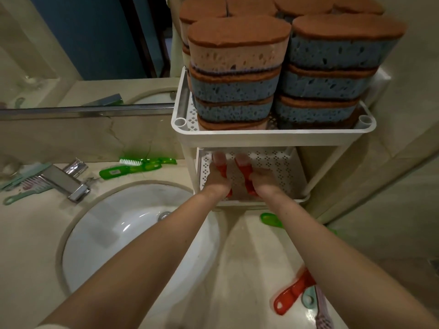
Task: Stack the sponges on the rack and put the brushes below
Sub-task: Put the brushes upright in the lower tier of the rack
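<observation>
Beige marble counter (237,257) runs round a white sink (114,233) in a bathroom. At its right end stands a white plastic rack (273,135) with two perforated shelves.

Two red brushes are in the lower shelf (282,167), side by side and a little apart. Their handles point toward the person, and their pale bristle heads sit just under the front edge of the upper shelf. The left hand (217,180) has its fingers curled round the handle of the left red brush (222,171). The right hand (264,182) grips the right red brush (245,178) the same way. Whether the brushes rest on the shelf floor or are held just above it cannot be told.

The upper shelf is packed with sponges. The front left stack (235,74) is four high, with a pinkish sponge on top and blue ones under it, each with a brown scouring pad. The front right stack (332,74) is all blue with brown pads. More stacks stand behind, showing only brown tops.

Two green brushes (133,168) lie by the wall left of the rack, one showing white bristles. Another green brush (270,219) lies just in front of the rack's foot, partly hidden by the right forearm. A third red brush (293,293) lies near the counter's front, touching a teal item and a pink comb (322,312). A chrome tap (64,179) stands behind the sink, with teal and pink combs (21,191) to its left. A mirror (83,43) covers the wall above.
</observation>
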The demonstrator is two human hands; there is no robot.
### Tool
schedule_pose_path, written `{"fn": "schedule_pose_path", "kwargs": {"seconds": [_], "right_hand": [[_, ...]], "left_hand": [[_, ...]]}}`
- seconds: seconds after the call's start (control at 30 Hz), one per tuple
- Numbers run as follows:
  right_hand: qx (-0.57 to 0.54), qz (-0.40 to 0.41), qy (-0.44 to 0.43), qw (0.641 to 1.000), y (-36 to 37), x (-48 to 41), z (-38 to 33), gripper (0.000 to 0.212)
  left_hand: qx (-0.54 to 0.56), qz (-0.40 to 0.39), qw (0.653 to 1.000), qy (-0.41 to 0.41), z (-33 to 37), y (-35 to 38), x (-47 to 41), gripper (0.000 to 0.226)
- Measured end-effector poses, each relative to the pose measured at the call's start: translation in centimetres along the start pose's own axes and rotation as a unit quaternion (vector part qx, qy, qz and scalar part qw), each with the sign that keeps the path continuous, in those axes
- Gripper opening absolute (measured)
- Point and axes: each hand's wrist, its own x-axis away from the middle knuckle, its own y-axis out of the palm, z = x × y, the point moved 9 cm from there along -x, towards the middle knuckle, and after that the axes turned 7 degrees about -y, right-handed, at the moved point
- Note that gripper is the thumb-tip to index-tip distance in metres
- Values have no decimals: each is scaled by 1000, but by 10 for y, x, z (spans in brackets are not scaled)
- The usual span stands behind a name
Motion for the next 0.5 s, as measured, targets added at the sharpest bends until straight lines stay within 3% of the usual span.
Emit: {"fn": "schedule_pose_path", "kwargs": {"seconds": [0.13, 0.23, 0.3, 0.4, 0.5], "right_hand": [[33, -23, -38, 998, 12, -9, 1, 14], [107, -56, -71, 990, 18, -10, -1, 36], [152, -75, -81, 982, 20, -7, -1, 36], [221, -103, -98, 965, 25, -1, 0, 25], [276, -106, -109, 949, 29, 3, -1, 10]], "left_hand": [[-131, 7, 991, -16, -9, 2, -13, 61], [-195, 17, 981, 9, -11, 4, -9, 74], [-236, 4, 970, 55, -9, 10, -2, 82], [-366, -26, 923, 113, -13, 21, 5, 75], [-431, -30, 895, 111, -20, 23, 10, 67]]}}
